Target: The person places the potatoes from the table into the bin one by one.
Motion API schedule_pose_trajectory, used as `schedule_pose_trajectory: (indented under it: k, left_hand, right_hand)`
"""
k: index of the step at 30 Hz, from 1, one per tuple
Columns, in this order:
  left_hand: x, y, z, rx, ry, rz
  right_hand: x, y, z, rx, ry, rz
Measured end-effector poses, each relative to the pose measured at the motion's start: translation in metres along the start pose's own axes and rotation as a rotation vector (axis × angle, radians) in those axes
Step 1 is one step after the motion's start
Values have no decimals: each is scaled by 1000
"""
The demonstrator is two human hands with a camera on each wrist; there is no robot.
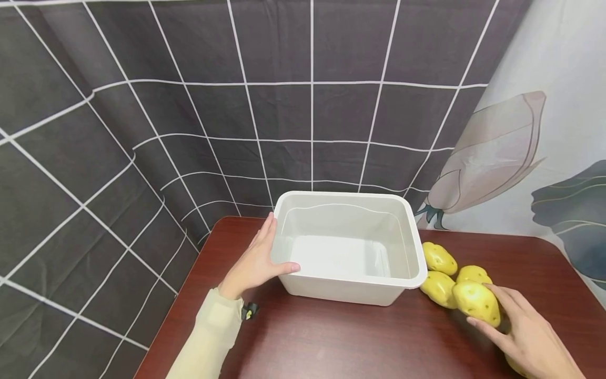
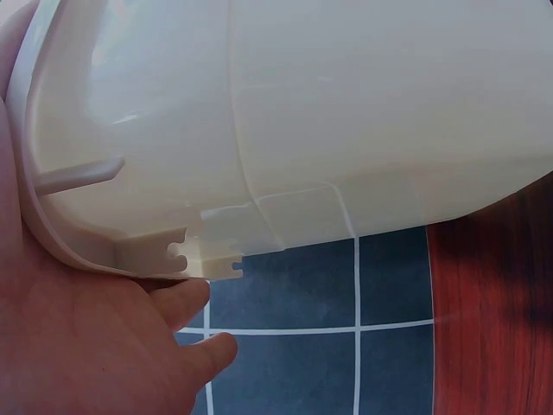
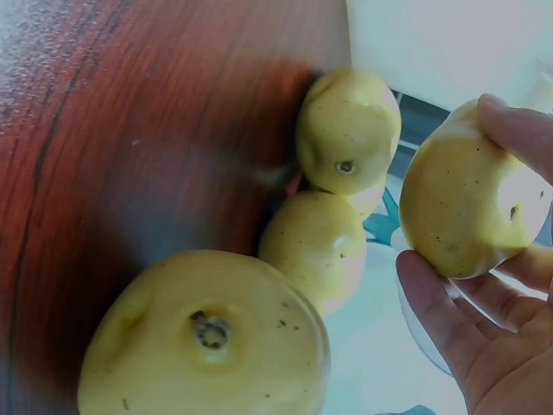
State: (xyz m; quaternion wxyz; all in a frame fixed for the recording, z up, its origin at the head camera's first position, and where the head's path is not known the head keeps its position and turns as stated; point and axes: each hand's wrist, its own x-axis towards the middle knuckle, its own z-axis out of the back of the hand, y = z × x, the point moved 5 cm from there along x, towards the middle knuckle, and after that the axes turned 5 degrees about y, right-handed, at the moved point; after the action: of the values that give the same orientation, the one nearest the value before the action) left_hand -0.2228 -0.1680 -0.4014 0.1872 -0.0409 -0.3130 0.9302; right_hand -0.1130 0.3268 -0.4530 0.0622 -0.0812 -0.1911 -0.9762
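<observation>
A white plastic bin (image 1: 338, 289) with a rounded rim stands on the table, bare inside. At its near left corner my left hand (image 1: 258, 263) rests on the rim, fingers straight along the left side and thumb along the front. The left wrist view shows the fingers (image 2: 186, 298) against the bin's outer edge (image 2: 138, 259). To the right of the bin my right hand (image 1: 523, 323) grips a yellow potato (image 1: 477, 302) between thumb and fingertips. In the right wrist view this potato (image 3: 467, 203) is held apart from the others.
Beside the bin's right end lie more potatoes (image 1: 439, 258), grouped close together. Another potato (image 1: 513, 366) is partly hidden under my right hand. A dark grid-patterned cloth (image 1: 345, 110) hangs behind the reddish-brown table (image 1: 331, 337), with a pale floral cloth (image 1: 568, 63) at right.
</observation>
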Motion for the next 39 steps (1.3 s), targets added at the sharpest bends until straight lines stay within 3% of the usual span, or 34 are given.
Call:
schedule_pose_trajectory:
  k: [10,24,39]
  left_hand:
    - [0,0,0,-7,2,1]
    - [-1,-1,1,-11,3,4]
    - [0,-1,0,-4,-3,6]
  right_hand:
    - [4,3,3,3,-35,17]
    - [13,10,18,-1,-181,148]
    - [21,13,26,17,-201,185]
